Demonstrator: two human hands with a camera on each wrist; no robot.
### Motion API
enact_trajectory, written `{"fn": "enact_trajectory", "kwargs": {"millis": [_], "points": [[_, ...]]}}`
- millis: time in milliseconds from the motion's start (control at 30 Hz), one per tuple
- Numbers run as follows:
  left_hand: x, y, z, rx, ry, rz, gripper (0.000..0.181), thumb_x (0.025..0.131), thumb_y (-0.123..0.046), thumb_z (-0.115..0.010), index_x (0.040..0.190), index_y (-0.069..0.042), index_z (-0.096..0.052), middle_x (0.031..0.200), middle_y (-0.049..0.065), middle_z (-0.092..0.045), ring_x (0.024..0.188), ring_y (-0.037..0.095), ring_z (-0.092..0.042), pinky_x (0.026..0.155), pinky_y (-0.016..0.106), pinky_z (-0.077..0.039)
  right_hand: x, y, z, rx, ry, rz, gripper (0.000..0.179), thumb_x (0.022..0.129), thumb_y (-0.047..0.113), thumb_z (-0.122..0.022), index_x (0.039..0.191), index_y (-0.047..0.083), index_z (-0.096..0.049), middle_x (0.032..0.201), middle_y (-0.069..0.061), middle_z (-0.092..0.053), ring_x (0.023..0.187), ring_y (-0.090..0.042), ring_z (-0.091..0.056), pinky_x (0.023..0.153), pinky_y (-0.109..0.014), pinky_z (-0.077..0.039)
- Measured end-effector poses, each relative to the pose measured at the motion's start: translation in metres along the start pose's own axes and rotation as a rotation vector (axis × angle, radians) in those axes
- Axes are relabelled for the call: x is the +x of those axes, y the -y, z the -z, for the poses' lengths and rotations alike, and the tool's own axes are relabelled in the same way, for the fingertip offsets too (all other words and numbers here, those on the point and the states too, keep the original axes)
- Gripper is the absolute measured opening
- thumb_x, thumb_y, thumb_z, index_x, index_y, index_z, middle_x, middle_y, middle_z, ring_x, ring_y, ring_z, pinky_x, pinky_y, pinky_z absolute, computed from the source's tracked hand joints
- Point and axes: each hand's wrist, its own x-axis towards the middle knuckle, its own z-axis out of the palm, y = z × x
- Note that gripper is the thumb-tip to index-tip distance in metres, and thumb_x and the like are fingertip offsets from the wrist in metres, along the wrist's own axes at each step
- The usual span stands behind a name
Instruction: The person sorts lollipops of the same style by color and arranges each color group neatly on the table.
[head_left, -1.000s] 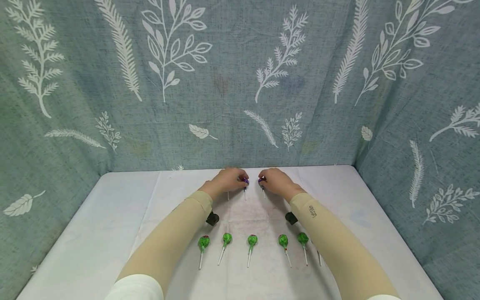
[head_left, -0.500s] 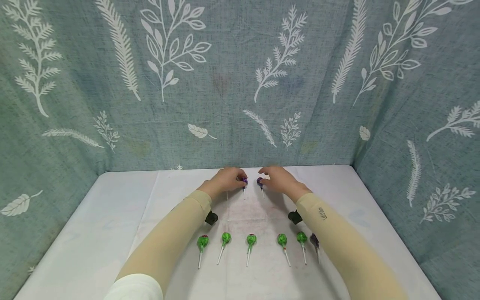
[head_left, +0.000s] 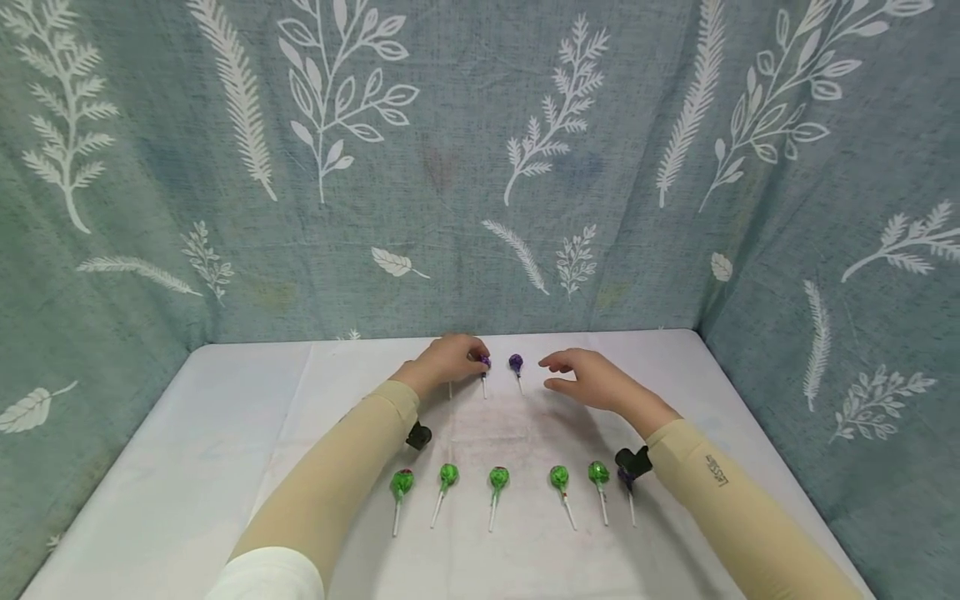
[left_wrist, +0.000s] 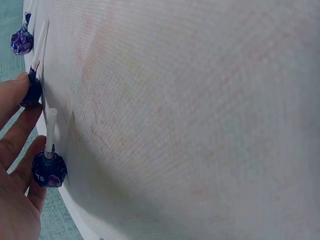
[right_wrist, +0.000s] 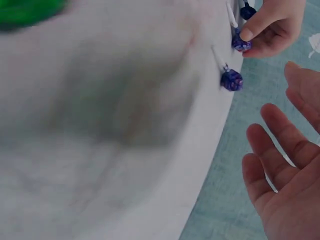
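My left hand [head_left: 447, 360] is at the back of the table, its thumb and a finger pinching the wrapped head of a purple lollipop [left_wrist: 32, 92], stick toward me. Another purple lollipop [left_wrist: 49, 170] lies beside its lower fingers; in the head view mostly its stick shows. To the right, a third purple lollipop [head_left: 516, 363] lies free on the cloth. My right hand [head_left: 588, 379] hovers right of that one, fingers spread and relaxed, holding nothing; the right wrist view shows a gap between its fingers and the lollipop.
Several green lollipops [head_left: 498, 478] form a front row on the white table [head_left: 187, 450]. At its right end lies a dark purple lollipop [head_left: 630, 500], partly covered by the black wrist camera [head_left: 633, 461]. A leaf-patterned curtain [head_left: 450, 208] borders the back and sides.
My right hand has let go of the free purple lollipop and drawn back to the right, its fingers opening. The left hand stays at its lollipop.
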Motion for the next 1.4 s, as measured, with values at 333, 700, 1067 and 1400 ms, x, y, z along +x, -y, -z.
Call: {"fn": "enact_trajectory", "kwargs": {"millis": [333,700,1067,1400], "points": [[0.001,-0.001,0.001,0.002,-0.006,0.012,0.016,0.082,-0.04,-0.064,0.096,-0.033,-0.064,0.092,-0.015,-0.06,0.09,0.008,-0.054,0.085,0.035,-0.041,-0.042,-0.012,-0.001,0.072,-0.046,0.001,0.037,0.086,0.04,-0.059,0.12,0.026,-0.056,0.118,0.001,-0.057,0.106,-0.013,-0.052,0.088,-0.038,-0.043],[0.001,-0.004,-0.001,-0.019,-0.022,-0.002,0.017,0.081,-0.037,-0.066,0.096,-0.029,-0.066,0.091,-0.014,-0.062,0.088,0.008,-0.055,0.084,0.033,-0.042,-0.084,-0.025,-0.001,0.118,-0.111,-0.06,0.037,0.085,0.038,-0.06,0.12,0.026,-0.057,0.117,0.001,-0.057,0.107,-0.014,-0.051,0.088,-0.04,-0.043],[0.003,-0.003,0.0,-0.014,-0.015,-0.009,0.018,0.082,-0.037,-0.065,0.098,-0.03,-0.066,0.091,-0.015,-0.061,0.089,0.008,-0.054,0.084,0.032,-0.042,-0.121,-0.038,-0.004,0.159,-0.164,-0.089,0.04,0.084,0.039,-0.061,0.121,0.022,-0.057,0.117,0.007,-0.056,0.108,-0.015,-0.05,0.087,-0.042,-0.043],[0.003,-0.002,-0.001,-0.027,-0.013,-0.003,0.018,0.081,-0.036,-0.066,0.098,-0.028,-0.066,0.09,-0.015,-0.061,0.089,0.008,-0.054,0.083,0.031,-0.042,-0.149,-0.043,-0.016,0.181,-0.153,-0.14,0.037,0.085,0.038,-0.061,0.118,0.022,-0.059,0.114,0.01,-0.056,0.109,-0.015,-0.05,0.088,-0.041,-0.042]]}}
